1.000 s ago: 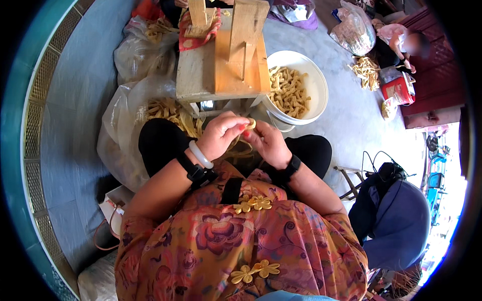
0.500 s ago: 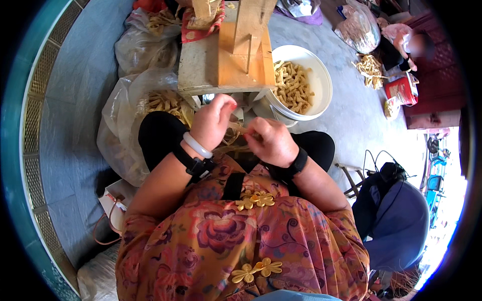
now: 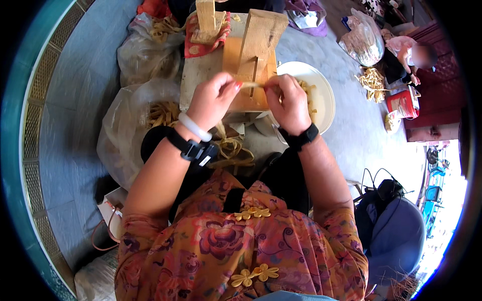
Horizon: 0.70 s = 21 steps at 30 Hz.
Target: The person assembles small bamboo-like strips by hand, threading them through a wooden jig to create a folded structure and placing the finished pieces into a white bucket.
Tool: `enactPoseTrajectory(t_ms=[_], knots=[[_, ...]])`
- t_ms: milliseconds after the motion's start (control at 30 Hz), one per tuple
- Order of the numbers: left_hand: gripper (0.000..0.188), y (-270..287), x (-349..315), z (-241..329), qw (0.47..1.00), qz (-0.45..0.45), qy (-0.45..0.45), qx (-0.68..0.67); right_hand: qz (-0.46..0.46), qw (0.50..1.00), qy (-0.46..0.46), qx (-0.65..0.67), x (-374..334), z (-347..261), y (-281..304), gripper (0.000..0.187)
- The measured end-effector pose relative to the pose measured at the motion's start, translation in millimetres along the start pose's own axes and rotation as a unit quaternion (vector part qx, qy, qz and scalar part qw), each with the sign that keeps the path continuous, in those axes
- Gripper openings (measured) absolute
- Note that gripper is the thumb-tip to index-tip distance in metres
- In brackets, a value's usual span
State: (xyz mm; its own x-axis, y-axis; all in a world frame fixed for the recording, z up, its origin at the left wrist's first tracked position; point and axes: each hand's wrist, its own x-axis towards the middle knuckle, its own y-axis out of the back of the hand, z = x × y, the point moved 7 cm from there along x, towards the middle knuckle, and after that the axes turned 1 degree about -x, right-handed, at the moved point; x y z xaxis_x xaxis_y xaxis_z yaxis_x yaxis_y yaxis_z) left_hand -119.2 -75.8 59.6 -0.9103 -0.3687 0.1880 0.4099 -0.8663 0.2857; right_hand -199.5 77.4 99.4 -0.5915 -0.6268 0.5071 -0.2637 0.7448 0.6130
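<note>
"Head view, left hand (image 3: 215, 98) first: state?"

"Closed. Thumb and fingers pinch one end of a pale yellow strip (image 3: 253, 85)."

"Right hand (image 3: 290, 100)?"

"Also closed; fingers curled in around the strip's other end."

"Strip position?"

"Roughly level between both hands, crossing a thin peg (image 3: 256, 66) as seen from above. Contact with peg: cannot tell."

"Peg belongs to what?"

"It rises from a flat wooden board (image 3: 247, 104), alongside a tall wooden block (image 3: 264, 29). Board lies on a low counter (image 3: 192, 86). Further back on the counter: red patterned cloth (image 3: 196, 48) beneath a smaller wooden stand (image 3: 206, 19)."

"Surroundings?"

"White bucket (image 3: 324, 83) right of counter, partly hidden by the right hand, holding yellowish pieces (image 3: 311, 93). Left of counter, a clear plastic bag (image 3: 116, 134) with more strips (image 3: 163, 113) showing. White bangle (image 3: 195, 127), left wrist."
</note>
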Motion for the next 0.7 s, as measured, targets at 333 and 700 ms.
enactPoseTrajectory(t_ms=[333,700], knots=[[0.008,-18.3,-32.9,13.1,0.986,-0.03,-0.106,0.127,-0.005,0.991,0.048,-0.122,-38.8,27.9,16.6,0.038],[0.016,-54.4,-121.0,-38.5,0.8,-0.278,0.321,-0.424,-0.061,0.979,0.157,-0.119,-85.9,-35.9,27.9,0.023]])
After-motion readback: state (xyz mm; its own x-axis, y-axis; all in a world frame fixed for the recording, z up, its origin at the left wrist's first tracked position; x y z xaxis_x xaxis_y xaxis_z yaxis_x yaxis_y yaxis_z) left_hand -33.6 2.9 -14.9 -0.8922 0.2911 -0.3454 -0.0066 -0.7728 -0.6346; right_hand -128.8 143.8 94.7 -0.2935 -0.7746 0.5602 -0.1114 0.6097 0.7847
